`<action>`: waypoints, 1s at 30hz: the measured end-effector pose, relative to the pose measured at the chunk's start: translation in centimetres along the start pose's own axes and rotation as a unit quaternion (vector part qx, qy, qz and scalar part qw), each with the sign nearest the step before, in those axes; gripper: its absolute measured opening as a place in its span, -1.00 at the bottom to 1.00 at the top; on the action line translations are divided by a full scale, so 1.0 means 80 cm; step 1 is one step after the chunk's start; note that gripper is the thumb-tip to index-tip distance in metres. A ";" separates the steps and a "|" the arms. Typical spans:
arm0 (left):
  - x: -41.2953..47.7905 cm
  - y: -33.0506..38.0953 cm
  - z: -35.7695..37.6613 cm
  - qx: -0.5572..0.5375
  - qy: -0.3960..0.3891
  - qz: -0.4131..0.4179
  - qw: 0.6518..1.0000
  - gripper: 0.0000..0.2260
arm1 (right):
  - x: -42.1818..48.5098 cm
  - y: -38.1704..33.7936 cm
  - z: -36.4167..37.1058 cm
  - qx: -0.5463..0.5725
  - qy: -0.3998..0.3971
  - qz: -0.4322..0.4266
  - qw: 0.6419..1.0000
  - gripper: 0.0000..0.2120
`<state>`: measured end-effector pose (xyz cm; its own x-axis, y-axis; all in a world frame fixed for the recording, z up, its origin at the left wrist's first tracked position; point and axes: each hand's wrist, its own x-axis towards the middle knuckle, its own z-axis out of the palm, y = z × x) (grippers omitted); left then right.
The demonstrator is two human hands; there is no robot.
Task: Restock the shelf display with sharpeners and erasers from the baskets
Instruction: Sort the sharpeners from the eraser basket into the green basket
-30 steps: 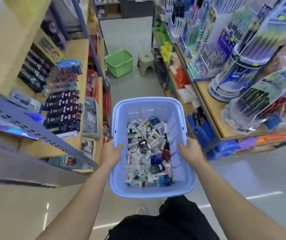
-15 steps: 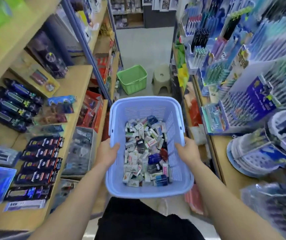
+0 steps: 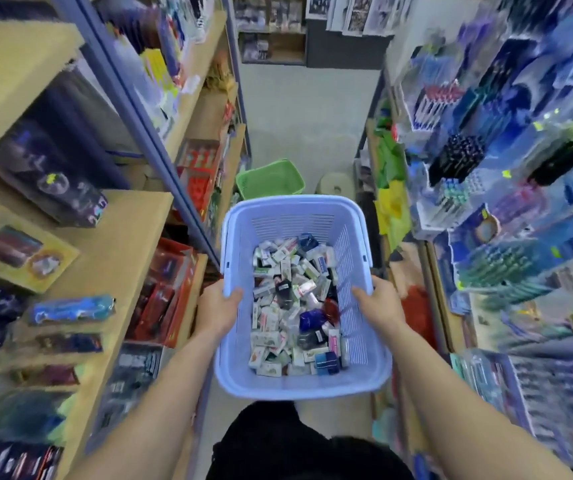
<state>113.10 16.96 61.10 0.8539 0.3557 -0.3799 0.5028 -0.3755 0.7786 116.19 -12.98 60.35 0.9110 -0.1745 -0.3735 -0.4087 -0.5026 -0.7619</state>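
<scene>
I carry a light blue plastic basket [image 3: 361, 375] in front of my waist. Its bottom is covered with several small boxed erasers and sharpeners [image 3: 292, 306], white, black, blue and red. My left hand [image 3: 217, 308] grips the basket's left rim, thumb over the edge. On the right rim, my right hand [image 3: 380, 306] holds on the same way. A green basket [image 3: 269, 181] stands on the aisle floor just beyond the blue one.
Wooden shelves with packaged stationery [image 3: 70, 306] line the left of the narrow aisle. Pen display stands [image 3: 506, 237] crowd the shelves on the right. A pale stool [image 3: 335, 183] sits beside the green basket. Grey floor [image 3: 309, 116] runs to a dark counter at the far end.
I have moved forward down the aisle with the basket; the green basket and stool are nearer. Both hands keep the same hold on the rims.
</scene>
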 end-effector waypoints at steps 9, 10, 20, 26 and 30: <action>0.238 0.145 0.027 0.033 0.002 -0.018 0.999 -0.90 | 0.250 -0.118 -0.009 0.001 -0.003 -0.003 1.000 -0.91; 0.268 0.160 0.034 0.033 0.003 -0.017 0.999 -0.88 | 0.284 -0.126 -0.009 0.003 -0.007 0.000 1.000 -0.91; 0.535 0.332 0.110 0.064 0.018 -0.029 0.997 -0.80 | 0.604 -0.227 -0.040 0.020 -0.023 0.026 0.999 -0.92; 0.664 0.409 0.127 0.029 0.034 -0.060 0.997 -0.81 | 0.753 -0.322 -0.054 -0.004 -0.038 0.005 0.999 -0.90; 0.765 0.437 0.132 0.017 0.040 -0.076 0.996 -0.80 | 0.849 -0.385 -0.041 -0.021 -0.061 0.000 0.998 -0.97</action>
<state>184.39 16.53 59.77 0.7543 0.4771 -0.4510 0.6318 -0.3405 0.6964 190.83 -12.10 60.20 0.8967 -0.0716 -0.4368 -0.4035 -0.5381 -0.7400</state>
